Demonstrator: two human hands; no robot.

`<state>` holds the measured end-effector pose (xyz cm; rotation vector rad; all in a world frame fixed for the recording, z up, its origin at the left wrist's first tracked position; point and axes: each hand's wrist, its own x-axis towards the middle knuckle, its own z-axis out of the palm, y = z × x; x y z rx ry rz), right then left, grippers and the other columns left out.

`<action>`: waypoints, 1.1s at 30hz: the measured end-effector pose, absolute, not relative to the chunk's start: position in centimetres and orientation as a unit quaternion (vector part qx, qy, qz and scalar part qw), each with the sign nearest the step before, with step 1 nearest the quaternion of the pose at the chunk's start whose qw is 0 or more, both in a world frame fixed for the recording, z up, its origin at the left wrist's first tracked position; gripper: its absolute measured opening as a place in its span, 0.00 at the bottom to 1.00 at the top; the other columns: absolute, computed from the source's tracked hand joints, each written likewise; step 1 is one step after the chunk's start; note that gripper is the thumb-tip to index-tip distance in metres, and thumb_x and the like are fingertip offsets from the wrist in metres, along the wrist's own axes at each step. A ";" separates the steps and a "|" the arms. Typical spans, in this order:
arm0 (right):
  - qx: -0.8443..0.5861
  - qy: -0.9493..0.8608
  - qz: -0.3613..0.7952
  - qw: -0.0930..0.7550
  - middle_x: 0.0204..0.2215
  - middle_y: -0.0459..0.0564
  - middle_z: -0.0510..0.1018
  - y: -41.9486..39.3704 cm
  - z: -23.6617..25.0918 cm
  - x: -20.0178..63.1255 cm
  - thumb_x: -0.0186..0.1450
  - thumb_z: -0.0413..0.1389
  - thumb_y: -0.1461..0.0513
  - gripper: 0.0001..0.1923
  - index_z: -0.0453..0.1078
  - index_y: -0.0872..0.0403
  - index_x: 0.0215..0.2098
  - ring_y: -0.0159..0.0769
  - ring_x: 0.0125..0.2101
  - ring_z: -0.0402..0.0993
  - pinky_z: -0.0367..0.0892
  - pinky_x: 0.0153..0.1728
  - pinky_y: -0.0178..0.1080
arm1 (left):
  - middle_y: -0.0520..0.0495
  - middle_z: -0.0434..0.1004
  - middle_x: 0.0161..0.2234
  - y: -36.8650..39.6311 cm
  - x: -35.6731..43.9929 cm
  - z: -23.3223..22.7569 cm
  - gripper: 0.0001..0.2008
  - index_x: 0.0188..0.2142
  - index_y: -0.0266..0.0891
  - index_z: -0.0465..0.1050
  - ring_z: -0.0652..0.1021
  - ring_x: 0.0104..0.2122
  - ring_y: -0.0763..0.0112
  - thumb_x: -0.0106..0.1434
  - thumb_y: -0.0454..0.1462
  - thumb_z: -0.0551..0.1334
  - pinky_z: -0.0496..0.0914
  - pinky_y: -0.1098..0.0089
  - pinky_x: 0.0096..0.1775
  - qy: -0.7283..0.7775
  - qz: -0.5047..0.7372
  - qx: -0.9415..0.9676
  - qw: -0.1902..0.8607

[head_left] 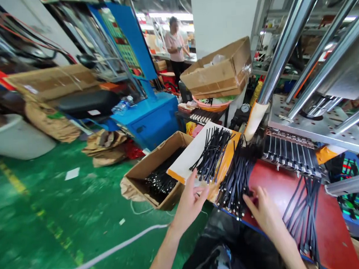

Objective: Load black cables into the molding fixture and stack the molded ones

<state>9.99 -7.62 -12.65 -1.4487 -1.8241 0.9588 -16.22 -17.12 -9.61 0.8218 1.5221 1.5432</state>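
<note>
Black cable pieces (pixel 235 179) lie in a loose fan across the near left corner of the red bench top (pixel 335 230), their ends hanging over its edge; a second bunch (pixel 212 152) rests just beside them on a white and orange board (pixel 190 154) that bridges the bench and an open cardboard box (pixel 139 174), which holds more of the same; a third bundle (pixel 304 202) lies well apart to the right; the step in hand looks like gathering and squaring up the fanned pile, with nothing lifted yet; the left hand (pixel 189 203) reaches forward with the palm turned inward and the fingers loosely spread, its tips at the near edge of the board and closed on nothing; the right hand (pixel 264 212) lies palm down on the bench, fingers extended and touching the near ends of the fanned pieces, flat rather than gripping, though whether a strand is pinched beneath it is hard to tell from this angle; the next move, as I judge it, calls for both hands to close in from the sides so that the strands align without sliding off the edge; a person (pixel 175 45) stands far back at another bench
</note>
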 end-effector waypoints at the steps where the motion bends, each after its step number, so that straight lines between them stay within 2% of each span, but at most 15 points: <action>1: -0.557 -0.711 0.317 0.288 0.39 0.55 0.77 -9.7 -13.7 11.0 0.69 0.59 0.46 0.17 0.71 0.50 0.42 0.49 0.39 0.75 0.71 0.44 0.52 | 0.39 0.72 0.64 -17.7 -15.6 -9.4 0.35 0.67 0.45 0.67 0.82 0.41 0.65 0.64 0.43 0.74 0.74 0.72 0.31 0.632 0.602 0.340 0.349; 3: -0.564 -0.745 0.250 0.253 0.38 0.57 0.77 -12.3 -15.0 11.7 0.75 0.50 0.50 0.14 0.68 0.49 0.40 0.52 0.40 0.75 0.69 0.45 0.53 | 0.39 0.77 0.58 -18.5 -14.2 -8.7 0.25 0.62 0.43 0.73 0.81 0.40 0.65 0.67 0.44 0.71 0.76 0.69 0.36 0.666 0.562 0.392 0.295; 4: -0.565 -0.753 0.237 0.239 0.37 0.57 0.77 -12.8 -15.2 11.6 0.76 0.48 0.52 0.13 0.67 0.49 0.39 0.52 0.41 0.74 0.69 0.45 0.53 | 0.40 0.80 0.53 -18.9 -13.5 -8.4 0.20 0.58 0.42 0.75 0.81 0.40 0.64 0.69 0.45 0.68 0.76 0.68 0.39 0.659 0.537 0.420 0.318; 6: -0.574 -0.752 0.234 0.224 0.35 0.56 0.77 -12.7 -14.9 11.4 0.76 0.46 0.55 0.12 0.66 0.50 0.37 0.50 0.39 0.75 0.68 0.44 0.50 | 0.41 0.83 0.46 -19.6 -11.9 -8.0 0.16 0.53 0.40 0.78 0.82 0.42 0.62 0.73 0.46 0.64 0.77 0.64 0.47 0.609 0.473 0.464 0.436; 9: -0.592 -0.718 0.272 0.244 0.35 0.54 0.78 -13.1 -12.7 12.3 0.75 0.48 0.57 0.10 0.67 0.51 0.38 0.44 0.35 0.75 0.67 0.40 0.45 | 0.37 0.83 0.52 -20.2 -9.5 -8.3 0.23 0.60 0.39 0.75 0.83 0.50 0.58 0.72 0.48 0.66 0.74 0.57 0.58 0.493 0.379 0.447 0.643; 12: -0.555 -0.694 0.396 0.230 0.31 0.48 0.77 -15.8 -9.6 14.9 0.75 0.49 0.57 0.11 0.69 0.51 0.37 0.38 0.31 0.73 0.66 0.34 0.38 | 0.33 0.77 0.62 -19.8 -6.8 -9.3 0.36 0.67 0.42 0.67 0.78 0.60 0.55 0.65 0.48 0.74 0.70 0.55 0.63 0.404 0.369 0.326 0.771; 13: -0.528 -0.698 0.441 0.200 0.30 0.47 0.77 -16.9 -8.8 15.7 0.75 0.50 0.57 0.12 0.70 0.50 0.36 0.37 0.30 0.73 0.65 0.33 0.37 | 0.34 0.78 0.62 -19.3 -5.8 -9.7 0.36 0.67 0.41 0.68 0.79 0.60 0.55 0.64 0.48 0.75 0.71 0.55 0.62 0.387 0.389 0.278 0.788; 15: -0.508 -0.705 0.472 0.148 0.28 0.45 0.78 -18.2 -7.8 17.1 0.75 0.53 0.55 0.14 0.72 0.50 0.33 0.37 0.29 0.73 0.64 0.31 0.36 | 0.36 0.85 0.50 -18.1 -3.8 -10.3 0.29 0.60 0.37 0.74 0.84 0.49 0.59 0.66 0.49 0.73 0.75 0.60 0.54 0.368 0.429 0.222 0.795; 18: -0.655 -0.673 0.310 0.152 0.28 0.50 0.79 -16.9 -8.4 18.0 0.74 0.55 0.49 0.18 0.73 0.51 0.32 0.40 0.29 0.74 0.62 0.30 0.38 | 0.45 0.83 0.30 -16.5 -1.9 -10.7 0.22 0.47 0.32 0.78 0.82 0.29 0.68 0.68 0.50 0.70 0.75 0.68 0.39 0.353 0.421 0.267 0.792; 20: -0.742 -0.625 0.189 0.150 0.30 0.55 0.80 -14.6 -9.3 18.2 0.74 0.55 0.50 0.17 0.72 0.52 0.33 0.42 0.28 0.75 0.60 0.30 0.39 | 0.47 0.82 0.27 -15.9 -1.4 -10.7 0.21 0.43 0.33 0.78 0.81 0.26 0.69 0.68 0.51 0.69 0.74 0.69 0.35 0.366 0.392 0.332 0.776; 22: -0.757 -0.618 0.163 0.135 0.29 0.56 0.79 -12.7 -9.5 18.4 0.73 0.54 0.56 0.13 0.72 0.52 0.32 0.41 0.27 0.75 0.60 0.29 0.39 | 0.45 0.84 0.28 -15.5 -1.3 -10.7 0.23 0.41 0.33 0.79 0.82 0.26 0.68 0.68 0.53 0.68 0.75 0.69 0.35 0.400 0.367 0.387 0.745; 24: -0.716 -0.646 0.212 0.159 0.26 0.51 0.78 -12.6 -8.8 18.8 0.73 0.53 0.59 0.12 0.70 0.52 0.31 0.38 0.27 0.74 0.61 0.30 0.38 | 0.42 0.86 0.31 -15.1 -1.1 -10.6 0.25 0.41 0.32 0.80 0.84 0.29 0.65 0.67 0.56 0.69 0.77 0.67 0.38 0.429 0.348 0.408 0.727; 28: -0.562 -0.678 0.416 0.227 0.25 0.44 0.74 -17.7 -6.9 19.9 0.74 0.53 0.57 0.14 0.69 0.50 0.30 0.35 0.28 0.70 0.63 0.30 0.35 | 0.37 0.88 0.39 -13.8 0.2 -9.9 0.29 0.47 0.32 0.81 0.87 0.38 0.60 0.59 0.54 0.76 0.79 0.62 0.48 0.408 0.379 0.296 0.776; 30: -0.530 -0.665 0.485 0.204 0.26 0.44 0.76 -20.6 -6.6 20.7 0.70 0.58 0.56 0.12 0.73 0.51 0.30 0.35 0.29 0.70 0.65 0.31 0.34 | 0.37 0.88 0.39 -13.4 0.7 -9.2 0.28 0.46 0.31 0.81 0.86 0.37 0.62 0.57 0.51 0.78 0.79 0.65 0.46 0.374 0.394 0.233 0.807; 33: -0.535 -0.616 0.550 0.177 0.33 0.46 0.81 -22.2 -6.8 22.0 0.65 0.66 0.55 0.07 0.81 0.49 0.36 0.37 0.33 0.74 0.70 0.35 0.36 | 0.43 0.85 0.29 -13.8 0.7 -8.0 0.25 0.42 0.31 0.81 0.83 0.26 0.68 0.59 0.52 0.76 0.76 0.69 0.35 0.340 0.369 0.243 0.830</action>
